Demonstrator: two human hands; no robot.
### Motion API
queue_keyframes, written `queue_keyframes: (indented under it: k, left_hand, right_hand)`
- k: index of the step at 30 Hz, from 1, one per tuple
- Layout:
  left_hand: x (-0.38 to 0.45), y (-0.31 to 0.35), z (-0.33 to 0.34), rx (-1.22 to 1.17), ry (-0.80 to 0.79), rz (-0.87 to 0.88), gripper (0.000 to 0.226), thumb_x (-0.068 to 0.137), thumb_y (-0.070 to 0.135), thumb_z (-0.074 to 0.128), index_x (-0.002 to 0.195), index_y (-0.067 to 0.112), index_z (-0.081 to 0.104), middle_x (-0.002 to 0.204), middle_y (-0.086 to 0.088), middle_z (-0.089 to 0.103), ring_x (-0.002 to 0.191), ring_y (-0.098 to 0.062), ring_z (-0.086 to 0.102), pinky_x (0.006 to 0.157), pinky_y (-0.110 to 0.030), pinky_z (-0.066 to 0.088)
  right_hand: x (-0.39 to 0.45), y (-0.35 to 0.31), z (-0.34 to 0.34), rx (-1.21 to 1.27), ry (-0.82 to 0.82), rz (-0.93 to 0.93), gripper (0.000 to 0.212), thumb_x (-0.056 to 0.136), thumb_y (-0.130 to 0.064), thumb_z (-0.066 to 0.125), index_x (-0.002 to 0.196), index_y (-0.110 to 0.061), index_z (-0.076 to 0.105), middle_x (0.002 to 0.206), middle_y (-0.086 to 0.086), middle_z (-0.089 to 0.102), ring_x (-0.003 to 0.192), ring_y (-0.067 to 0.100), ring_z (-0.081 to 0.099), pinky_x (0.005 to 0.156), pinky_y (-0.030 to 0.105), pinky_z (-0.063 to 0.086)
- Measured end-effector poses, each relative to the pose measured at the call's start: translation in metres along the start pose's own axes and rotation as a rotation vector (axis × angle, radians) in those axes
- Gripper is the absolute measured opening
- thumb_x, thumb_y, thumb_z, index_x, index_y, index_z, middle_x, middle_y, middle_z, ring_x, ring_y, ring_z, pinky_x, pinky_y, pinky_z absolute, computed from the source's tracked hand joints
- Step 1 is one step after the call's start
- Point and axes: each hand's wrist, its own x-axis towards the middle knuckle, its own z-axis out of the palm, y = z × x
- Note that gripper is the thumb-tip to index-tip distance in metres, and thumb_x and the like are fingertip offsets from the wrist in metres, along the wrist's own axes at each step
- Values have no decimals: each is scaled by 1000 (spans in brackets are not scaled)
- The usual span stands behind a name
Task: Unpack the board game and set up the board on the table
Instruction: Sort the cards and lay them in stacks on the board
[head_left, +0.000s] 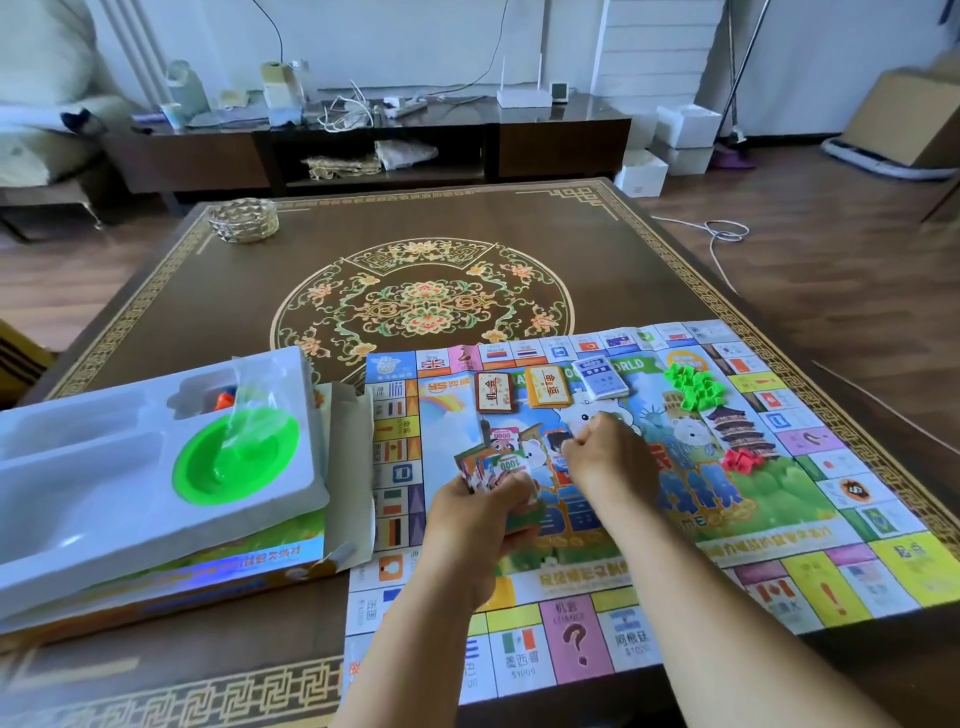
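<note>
Board (810, 566) lies flat, unfolded, at surface (597, 249) near right corner. Left hand (475, 525) grips fanned wad of play money (491, 467) above board centre. Right hand (608, 452) curled, appears to pinch single note; contents unclear. Card decks (545, 389), green houses (693, 387), red pieces (743, 460) beyond. Insert tray (130, 467) at near left edge. Risk: loose fan slipping, notes scattering over board.
</note>
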Motion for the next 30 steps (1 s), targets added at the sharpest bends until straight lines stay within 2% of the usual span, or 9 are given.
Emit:
queue_keyframes:
  k: [3, 7, 10, 14, 17, 22, 25, 28, 30]
  left_hand:
    - [1, -1, 1, -8, 19, 7, 11, 82, 9, 70, 89, 8, 61, 77, -7, 67, 66, -18, 66, 56, -28, 56]
    - [1, -1, 0, -38, 22, -16, 17, 81, 10, 72, 95, 6, 63, 75, -6, 70, 63, -15, 68, 54, -27, 55]
    - [-3, -2, -2, -83, -19, -65, 18, 82, 9, 70, 97, 2, 63, 71, -6, 70, 64, -15, 68, 59, -29, 56]
    - [-9, -4, -5, -109, -96, -70, 13, 87, 14, 65, 92, 2, 64, 71, -7, 71, 67, -18, 69, 60, -30, 56]
    - [-10, -1, -5, -98, -112, -56, 10, 89, 11, 62, 94, 3, 63, 72, -8, 71, 63, -19, 70, 53, -29, 55]
    - [-6, 0, -3, 5, -3, -16, 9, 85, 3, 64, 93, -1, 62, 71, -12, 67, 52, -19, 66, 44, -25, 51]
    - [-5, 0, -4, 12, -14, -7, 11, 87, 3, 62, 95, -4, 63, 69, -12, 66, 46, -12, 64, 40, -21, 48]
    - [-4, -1, -4, 8, -55, -18, 10, 89, 7, 60, 93, -2, 63, 71, -11, 67, 52, -13, 66, 47, -24, 52]
    - [-2, -1, -3, -14, -92, -41, 12, 91, 11, 59, 90, 0, 63, 75, -12, 68, 66, -19, 67, 63, -33, 56]
  right_hand:
    - [-10, -1, -8, 119, 21, -66, 17, 86, -34, 61, 84, -17, 60, 92, 1, 66, 86, 24, 60, 71, 32, 49]
    - [-52, -3, -26, 657, -381, 33, 34, 84, -44, 63, 88, -11, 68, 82, 2, 66, 78, 17, 60, 71, 30, 48]
    - [-68, 7, -18, 822, -494, 123, 19, 80, -33, 72, 82, -14, 71, 86, 6, 73, 90, 27, 66, 85, 42, 52]
    - [-73, 6, -18, 849, -391, 162, 14, 84, -21, 70, 71, -18, 65, 74, 2, 70, 72, 19, 63, 69, 33, 52]
    - [-72, 5, -21, 800, -310, 132, 16, 85, -24, 69, 71, -18, 65, 76, 2, 69, 71, 18, 61, 72, 34, 54]
    - [-61, 10, -21, 663, -213, 110, 17, 87, -26, 64, 75, -15, 65, 65, 0, 61, 61, 17, 52, 57, 26, 41]
    - [-41, 19, -30, 558, -75, 86, 15, 89, -24, 61, 76, -18, 63, 70, 1, 62, 67, 21, 59, 62, 32, 48]
    - [-9, 30, -38, 399, 51, 90, 18, 91, -23, 58, 76, -16, 64, 73, 4, 64, 66, 23, 60, 57, 27, 45]
    - [9, 33, -38, 311, 52, 105, 22, 92, -22, 57, 71, -14, 63, 77, 6, 68, 64, 23, 59, 55, 24, 43]
